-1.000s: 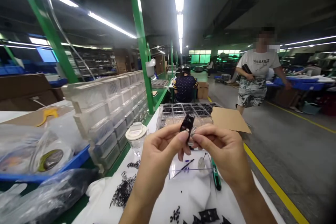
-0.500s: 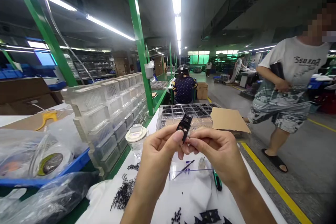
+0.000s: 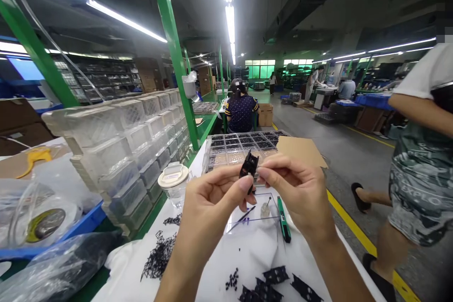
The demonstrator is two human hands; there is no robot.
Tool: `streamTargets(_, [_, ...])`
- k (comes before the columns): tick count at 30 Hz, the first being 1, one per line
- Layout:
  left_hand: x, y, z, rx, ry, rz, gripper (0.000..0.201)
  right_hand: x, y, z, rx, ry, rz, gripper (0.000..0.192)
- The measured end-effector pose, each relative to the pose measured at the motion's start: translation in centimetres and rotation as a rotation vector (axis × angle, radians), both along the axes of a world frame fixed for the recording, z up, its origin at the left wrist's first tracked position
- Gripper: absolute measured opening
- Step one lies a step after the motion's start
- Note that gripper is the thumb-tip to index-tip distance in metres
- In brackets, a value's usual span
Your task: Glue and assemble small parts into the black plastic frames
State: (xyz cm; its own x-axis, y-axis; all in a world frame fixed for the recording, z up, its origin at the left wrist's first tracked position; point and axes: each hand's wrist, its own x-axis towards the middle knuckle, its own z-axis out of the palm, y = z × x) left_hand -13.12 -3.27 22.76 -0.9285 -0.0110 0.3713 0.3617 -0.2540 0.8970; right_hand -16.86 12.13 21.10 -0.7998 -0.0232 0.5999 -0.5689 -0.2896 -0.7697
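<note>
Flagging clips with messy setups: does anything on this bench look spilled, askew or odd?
Mostly orderly. Small black parts lie loose in a scatter on the white cloth, more near its front edge. A cardboard sheet sits askew over the tray of parts. Both hands, left hand and right hand, pinch one black part.

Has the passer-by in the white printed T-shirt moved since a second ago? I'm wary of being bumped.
Yes. The person in the white printed T-shirt has walked along the aisle's yellow floor line towards the camera, from behind the brown cardboard sheet to the right edge.
</note>
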Motion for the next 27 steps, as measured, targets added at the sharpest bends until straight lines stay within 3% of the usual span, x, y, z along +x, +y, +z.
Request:
streamTargets(3, [-0.09, -0.06, -0.12, -0.027, 0.009, -0.008, 0.009, 0.12, 0.13, 0.10, 0.093, 0.111, -0.099, 0.011])
streamTargets(15, [0.03, -0.38, 0.16, -0.202, 0.053, 0.052, 0.016, 0.53, 0.16, 0.34, 0.179, 0.170, -0.207, 0.014])
streamTargets(27, [-0.09, -0.38, 0.08, -0.151, 0.027, 0.024, 0.013, 0.76, 0.14, 0.47, 0.200, 0.165, -0.210, 0.014])
